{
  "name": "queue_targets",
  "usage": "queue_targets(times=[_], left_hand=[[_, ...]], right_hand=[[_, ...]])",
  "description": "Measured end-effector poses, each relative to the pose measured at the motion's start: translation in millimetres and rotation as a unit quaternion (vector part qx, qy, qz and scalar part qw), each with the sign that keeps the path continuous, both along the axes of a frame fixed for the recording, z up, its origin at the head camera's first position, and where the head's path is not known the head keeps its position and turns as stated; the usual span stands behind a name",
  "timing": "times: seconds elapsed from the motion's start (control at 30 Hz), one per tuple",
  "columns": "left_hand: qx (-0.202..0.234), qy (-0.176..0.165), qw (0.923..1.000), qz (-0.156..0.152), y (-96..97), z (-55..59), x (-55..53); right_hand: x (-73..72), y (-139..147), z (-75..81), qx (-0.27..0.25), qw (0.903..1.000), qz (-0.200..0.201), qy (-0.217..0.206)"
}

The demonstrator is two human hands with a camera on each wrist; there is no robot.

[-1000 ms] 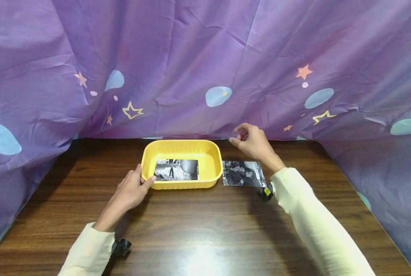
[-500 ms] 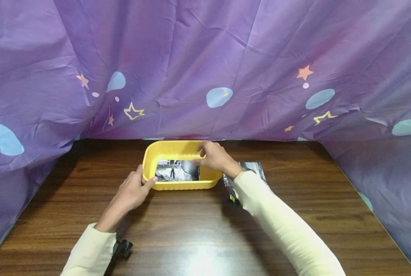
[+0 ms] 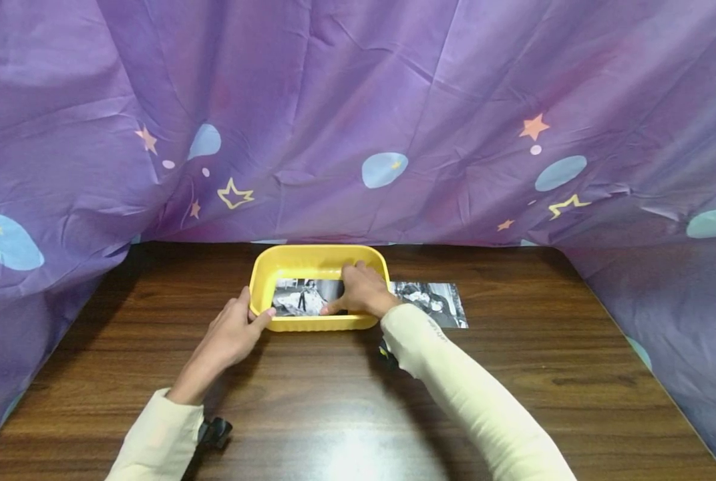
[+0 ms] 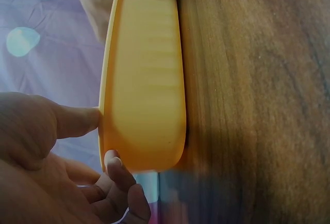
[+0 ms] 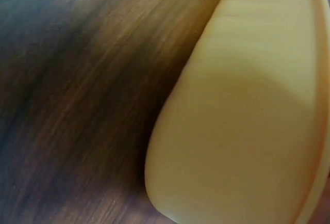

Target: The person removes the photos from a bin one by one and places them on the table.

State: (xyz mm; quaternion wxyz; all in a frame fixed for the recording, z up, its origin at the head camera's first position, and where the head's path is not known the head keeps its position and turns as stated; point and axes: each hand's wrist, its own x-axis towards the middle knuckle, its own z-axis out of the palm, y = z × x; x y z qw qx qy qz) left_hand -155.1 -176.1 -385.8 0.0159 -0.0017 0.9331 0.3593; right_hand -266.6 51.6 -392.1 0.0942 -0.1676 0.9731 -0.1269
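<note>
A yellow plastic tray (image 3: 322, 325) stands on the wooden table, its long side toward me. My left hand (image 3: 230, 329) pinches the near left corner, and the left wrist view shows its thumb (image 4: 77, 122) at the tray's rim. Flat inside lies a black-and-white photo (image 3: 300, 298). My right hand (image 3: 364, 291) reaches over the tray's right end, thumb near the photo's front edge and fingers spread away from it, covering the photo's right part. Its fingertips are hidden inside the tray. In the right wrist view only the tray's outer wall (image 5: 237, 121) and wood show.
Another black-and-white photo (image 3: 433, 302) lies on the table (image 3: 532, 347) just right of the tray, partly behind my right wrist. A purple curtain (image 3: 334, 120) with stars hangs behind the table's far edge.
My right hand has come left from above the photo on the table and lowered into the tray, over the photo there. The left hand keeps its hold on the tray corner.
</note>
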Motion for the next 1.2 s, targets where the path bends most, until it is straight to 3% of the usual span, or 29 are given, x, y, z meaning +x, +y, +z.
queue_targets(times=[0.17, 0.43, 0.97, 1.2], left_hand=[[0.000, 0.000, 1.0000, 0.000, 0.4, 0.0, 0.3], [-0.001, -0.004, 1.0000, 0.002, 0.5, 0.4, 2.3], [-0.009, -0.004, 1.0000, 0.001, 1.7, 0.3, 1.1], [-0.008, -0.007, 0.9999, 0.003, 1.5, 0.4, 1.2]], right_hand=[[-0.5, -3.4, -2.6, 0.025, 0.9996, -0.004, 0.010], [-0.3, -4.9, -3.3, 0.007, 0.9997, -0.021, 0.013], [-1.8, -4.2, -2.4, -0.120, 0.9908, -0.045, 0.042], [-4.4, 1.8, 2.0, -0.160, 0.9852, -0.032, 0.052]])
